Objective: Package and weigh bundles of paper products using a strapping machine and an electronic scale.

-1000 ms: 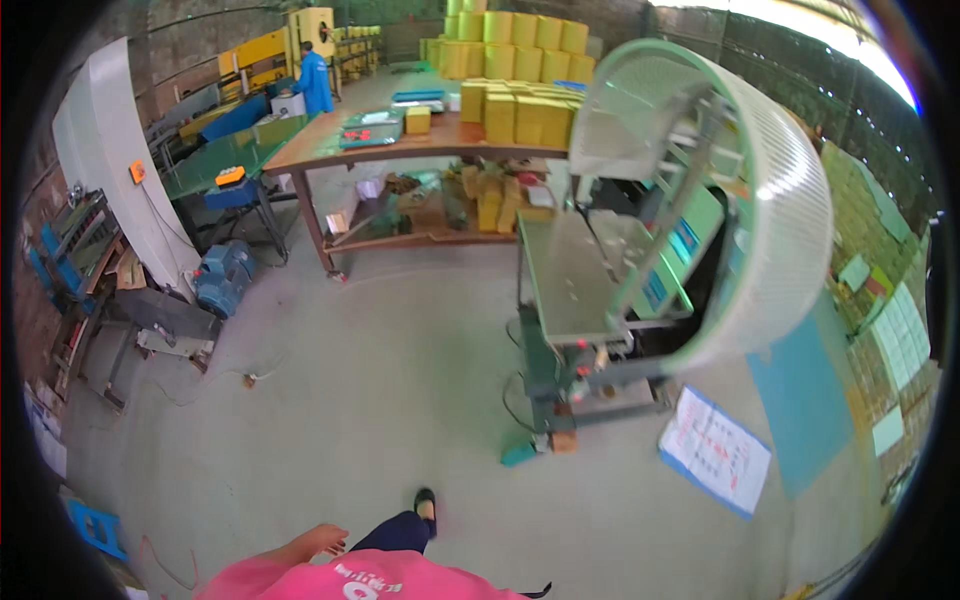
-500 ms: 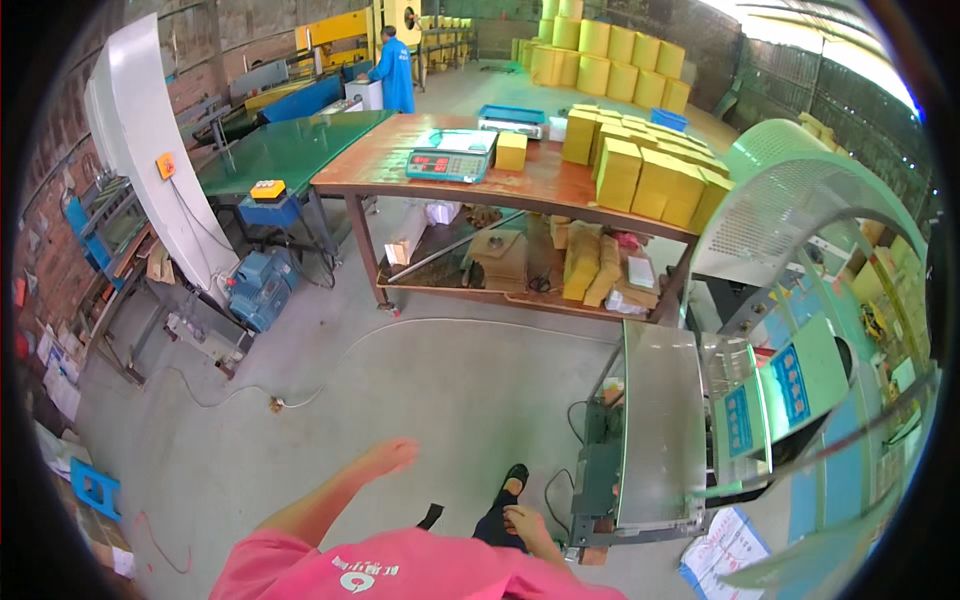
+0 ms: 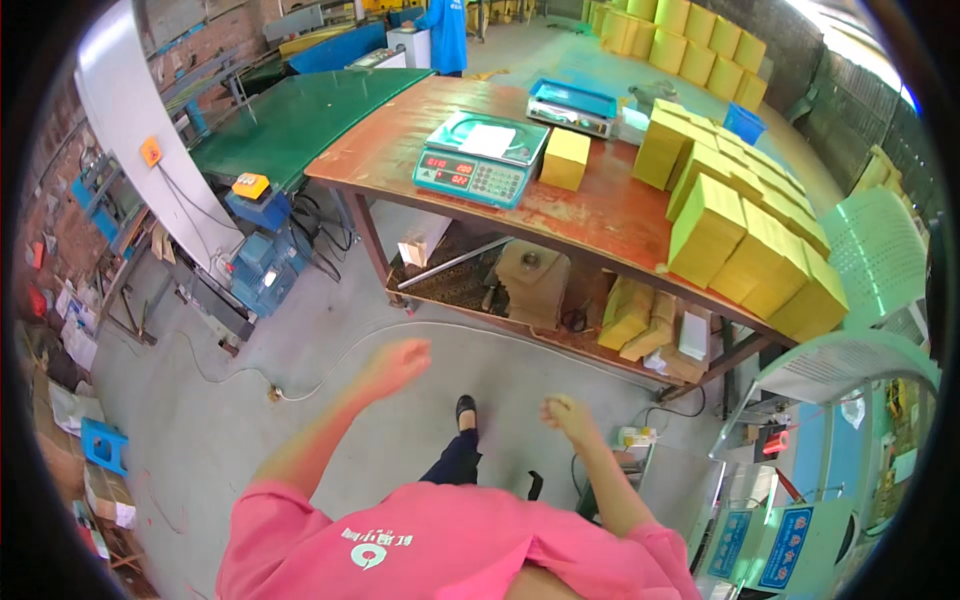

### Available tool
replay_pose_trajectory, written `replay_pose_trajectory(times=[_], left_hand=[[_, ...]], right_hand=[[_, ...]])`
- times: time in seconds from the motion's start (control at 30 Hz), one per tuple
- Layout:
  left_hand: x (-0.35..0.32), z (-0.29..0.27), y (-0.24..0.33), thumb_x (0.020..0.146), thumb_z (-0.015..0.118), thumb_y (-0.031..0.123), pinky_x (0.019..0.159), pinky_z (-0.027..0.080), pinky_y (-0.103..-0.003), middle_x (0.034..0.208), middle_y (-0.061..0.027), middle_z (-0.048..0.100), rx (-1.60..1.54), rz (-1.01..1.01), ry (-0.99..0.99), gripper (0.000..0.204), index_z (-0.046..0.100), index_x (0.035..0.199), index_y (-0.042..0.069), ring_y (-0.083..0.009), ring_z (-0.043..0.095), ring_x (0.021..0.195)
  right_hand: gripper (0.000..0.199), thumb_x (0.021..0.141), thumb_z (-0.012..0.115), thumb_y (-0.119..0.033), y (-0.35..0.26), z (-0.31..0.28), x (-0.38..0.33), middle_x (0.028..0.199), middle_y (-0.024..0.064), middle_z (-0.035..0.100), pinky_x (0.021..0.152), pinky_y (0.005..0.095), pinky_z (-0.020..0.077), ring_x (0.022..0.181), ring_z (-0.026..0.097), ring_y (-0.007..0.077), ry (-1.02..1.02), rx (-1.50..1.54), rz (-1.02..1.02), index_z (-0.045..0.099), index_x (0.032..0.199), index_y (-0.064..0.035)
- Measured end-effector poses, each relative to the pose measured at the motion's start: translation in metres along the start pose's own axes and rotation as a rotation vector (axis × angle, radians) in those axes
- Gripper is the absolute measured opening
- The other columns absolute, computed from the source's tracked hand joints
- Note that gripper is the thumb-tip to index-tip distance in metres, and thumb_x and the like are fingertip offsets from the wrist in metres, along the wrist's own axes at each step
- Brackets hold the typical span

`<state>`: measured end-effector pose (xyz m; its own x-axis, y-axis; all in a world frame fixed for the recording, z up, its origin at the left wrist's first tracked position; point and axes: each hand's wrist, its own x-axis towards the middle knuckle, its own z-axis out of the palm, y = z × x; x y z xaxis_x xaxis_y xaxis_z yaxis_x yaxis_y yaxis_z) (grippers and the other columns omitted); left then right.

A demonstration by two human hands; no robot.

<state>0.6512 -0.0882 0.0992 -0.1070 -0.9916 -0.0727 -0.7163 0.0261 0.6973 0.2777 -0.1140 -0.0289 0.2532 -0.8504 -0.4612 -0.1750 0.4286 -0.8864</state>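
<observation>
- Yellow boxes (image 3: 745,235) are sitting in rows along the right of the far wooden bench (image 3: 405,150).
- Green weighing scale (image 3: 480,160) is resting left of them.
- Left hand (image 3: 395,365) is hanging loosely curled, holding nothing.
- Right hand (image 3: 567,415) is closing into an empty fist.

Table (image 3: 620,215) at twelve o'clock; scale (image 3: 480,158) on top, single box (image 3: 565,158) just right of it, stacked boxes (image 3: 750,235) at two. Conveyor (image 3: 290,120) at eleven. Machine (image 3: 800,520) at four.
</observation>
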Motion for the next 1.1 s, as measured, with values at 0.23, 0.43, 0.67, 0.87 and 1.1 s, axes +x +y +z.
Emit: replay_pose_trajectory(times=[0.23, 0.43, 0.67, 0.87, 1.1], left_hand=[[0.268, -0.068, 0.045, 0.087, 0.065, 0.023, 0.088, 0.049, -0.038, 0.115, -0.0154, 0.065, 0.104, 0.335, 0.340, 0.037, 0.062, 0.114, -0.001, -0.0316, 0.062, 0.105], [0.461, -0.080, 0.032, 0.080, 0.069, 0.045, 0.104, 0.037, -0.046, 0.132, -0.0302, 0.048, 0.552, 0.217, 0.684, 0.068, 0.054, 0.127, -0.001, -0.0430, 0.045, 0.124], [0.509, -0.084, 0.030, 0.075, 0.070, 0.050, 0.107, 0.033, -0.049, 0.135, -0.0310, 0.045, 0.533, 0.021, 0.391, 0.076, 0.053, 0.128, -0.002, -0.0453, 0.038, 0.130], [0.494, -0.097, 0.023, 0.079, 0.070, 0.044, 0.111, 0.031, -0.042, 0.145, -0.0247, 0.039, 0.176, -0.069, 0.251, 0.072, 0.051, 0.133, 0.000, -0.0357, 0.038, 0.136], [0.493, -0.108, 0.033, 0.076, 0.075, 0.041, 0.111, 0.030, -0.044, 0.146, -0.0237, 0.040, 0.092, -0.102, 0.146, 0.071, 0.054, 0.131, 0.001, -0.0357, 0.035, 0.137]], right_hand=[[0.034, 0.095, 0.052, -0.018, -0.132, 0.035, 0.125, 0.104, 0.0085, 0.068, 0.078, 0.0278, 0.0510, 0.089, 0.065, 0.0147, -0.217, 0.035, -0.125, 0.060, 0.121, 0.0013], [0.031, 0.096, 0.052, -0.014, -0.219, 0.035, 0.195, 0.107, 0.0098, 0.066, 0.080, 0.0306, 0.0513, 0.094, 0.065, 0.0181, -0.247, 0.097, -0.178, 0.059, 0.122, 0.0027], [0.030, 0.095, 0.051, -0.014, -0.275, 0.001, 0.272, 0.106, 0.0086, 0.067, 0.082, 0.0289, 0.0497, 0.093, 0.063, 0.0151, -0.327, 0.100, -0.221, 0.060, 0.120, 0.0009], [0.033, 0.096, 0.051, -0.012, -0.327, -0.005, 0.322, 0.112, 0.0101, 0.065, 0.084, 0.0302, 0.0504, 0.098, 0.063, 0.0176, -0.434, 0.107, -0.242, 0.056, 0.124, 0.0032], [0.035, 0.095, 0.051, -0.011, -0.364, 0.002, 0.360, 0.103, 0.0114, 0.064, 0.069, 0.0274, 0.0519, 0.084, 0.063, 0.0138, -0.272, 0.186, -0.304, 0.053, 0.126, 0.0065]])
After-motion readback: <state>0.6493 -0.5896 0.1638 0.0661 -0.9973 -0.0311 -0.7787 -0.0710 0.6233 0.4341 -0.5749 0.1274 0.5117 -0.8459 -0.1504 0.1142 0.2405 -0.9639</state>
